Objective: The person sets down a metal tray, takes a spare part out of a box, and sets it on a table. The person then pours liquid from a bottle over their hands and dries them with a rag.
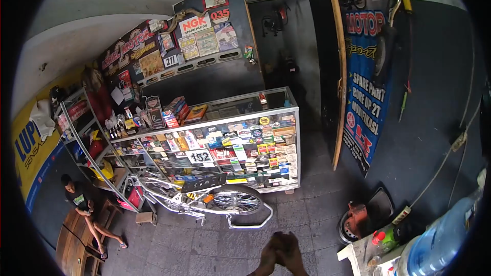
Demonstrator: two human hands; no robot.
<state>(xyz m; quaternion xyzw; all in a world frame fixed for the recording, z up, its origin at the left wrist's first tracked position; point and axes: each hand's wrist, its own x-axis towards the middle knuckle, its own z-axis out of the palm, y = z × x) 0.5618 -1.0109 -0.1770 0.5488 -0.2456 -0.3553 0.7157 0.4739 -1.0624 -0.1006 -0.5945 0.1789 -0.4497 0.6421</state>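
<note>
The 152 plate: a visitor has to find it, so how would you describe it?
Look for the glass display counter, behind the stripped motorcycle. On its front, just left of a red-lettered sticker, is a white plate with big black digits. They read 152, whereas the similar wall plate higher up reads 211.

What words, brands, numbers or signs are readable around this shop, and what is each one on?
"NGK SPARK PLUGS": wall sign
"035": red sign
"211": white plate
"152": number plate on the glass counter
"MOTOR", "Sport", "SPARE PART", "BORE UP 2T", "MODIFIKASI": blue banner
"…RIEL MOTOR": dark banner
"LUP…", "SENSA…": yellow banner, partly hidden
Most print on the small packages in the counter is too small to read.
</note>
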